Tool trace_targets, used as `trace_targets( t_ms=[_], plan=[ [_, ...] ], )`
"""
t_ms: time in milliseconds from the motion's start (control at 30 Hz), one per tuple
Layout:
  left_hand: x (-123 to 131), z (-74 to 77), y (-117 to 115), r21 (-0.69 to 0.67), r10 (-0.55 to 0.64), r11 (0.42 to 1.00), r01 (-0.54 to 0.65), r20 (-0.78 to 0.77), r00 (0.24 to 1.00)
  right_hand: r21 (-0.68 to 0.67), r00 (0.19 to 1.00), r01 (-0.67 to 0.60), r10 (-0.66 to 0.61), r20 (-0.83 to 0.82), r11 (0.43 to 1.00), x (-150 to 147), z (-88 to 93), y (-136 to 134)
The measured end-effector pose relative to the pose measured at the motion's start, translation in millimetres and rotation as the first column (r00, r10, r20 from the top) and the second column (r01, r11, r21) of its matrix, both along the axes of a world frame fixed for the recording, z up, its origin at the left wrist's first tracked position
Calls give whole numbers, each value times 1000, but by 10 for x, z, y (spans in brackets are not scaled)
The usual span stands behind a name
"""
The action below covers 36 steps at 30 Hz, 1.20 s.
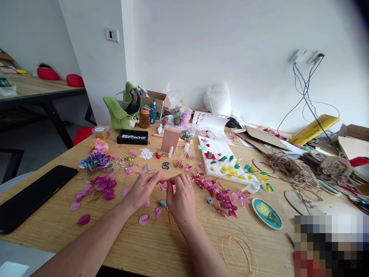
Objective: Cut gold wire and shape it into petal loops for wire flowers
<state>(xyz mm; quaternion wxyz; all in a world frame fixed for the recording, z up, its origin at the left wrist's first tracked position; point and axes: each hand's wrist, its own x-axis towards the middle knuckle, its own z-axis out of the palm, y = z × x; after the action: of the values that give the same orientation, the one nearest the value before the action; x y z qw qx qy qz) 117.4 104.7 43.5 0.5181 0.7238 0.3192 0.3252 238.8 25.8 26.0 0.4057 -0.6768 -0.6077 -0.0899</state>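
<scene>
My left hand (145, 188) and my right hand (181, 196) meet over the middle of the table, fingertips pinched close together. What they pinch is too small and too hidden to make out. Some pink petals (163, 187) show just behind and below the fingers; whether they are held or lying there is unclear. Around my hands lie a loose light pink petal (143, 219), a teal bead-like piece (162, 203) and a dark blue looped piece (165, 166). Right of my right hand spreads a group of magenta wire-stemmed flowers (211, 186).
Bunches of magenta petals (105, 186) and purple-blue petals (96, 163) lie left, beside a long black case (31, 196). A white foam board (210, 165) bears yellow and green pieces. Gold wire (239, 256) lies coiled in front right, near a round painted plaque (266, 214).
</scene>
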Motion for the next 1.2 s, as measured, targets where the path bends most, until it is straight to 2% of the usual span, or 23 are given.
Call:
trace_targets(
  t_ms=[500, 633, 867, 1067, 1200],
  plan=[
    [-8, -43, 5, 59, -59, 997, 56, 45, 997, -23, 999, 8, -9, -52, 1000, -11, -2, -25],
    [-13, -27, 27, 46, -87, 995, 83, 72, 994, -31, 992, -12, 8, -123, 999, 10, -20, -7],
    [-18, -6, 105, -213, -96, 970, 116, 101, 990, -1, 982, -63, 62, -180, 998, 30, -14, 8],
    [-20, -30, 131, -308, -59, 947, 95, 122, 991, -7, 895, -141, 124, -429, 990, 21, 8, 21],
    [-19, -25, 127, -330, -45, 940, 86, 131, 990, -28, 839, -164, 125, -529, 986, 41, 19, 49]
  ],
)
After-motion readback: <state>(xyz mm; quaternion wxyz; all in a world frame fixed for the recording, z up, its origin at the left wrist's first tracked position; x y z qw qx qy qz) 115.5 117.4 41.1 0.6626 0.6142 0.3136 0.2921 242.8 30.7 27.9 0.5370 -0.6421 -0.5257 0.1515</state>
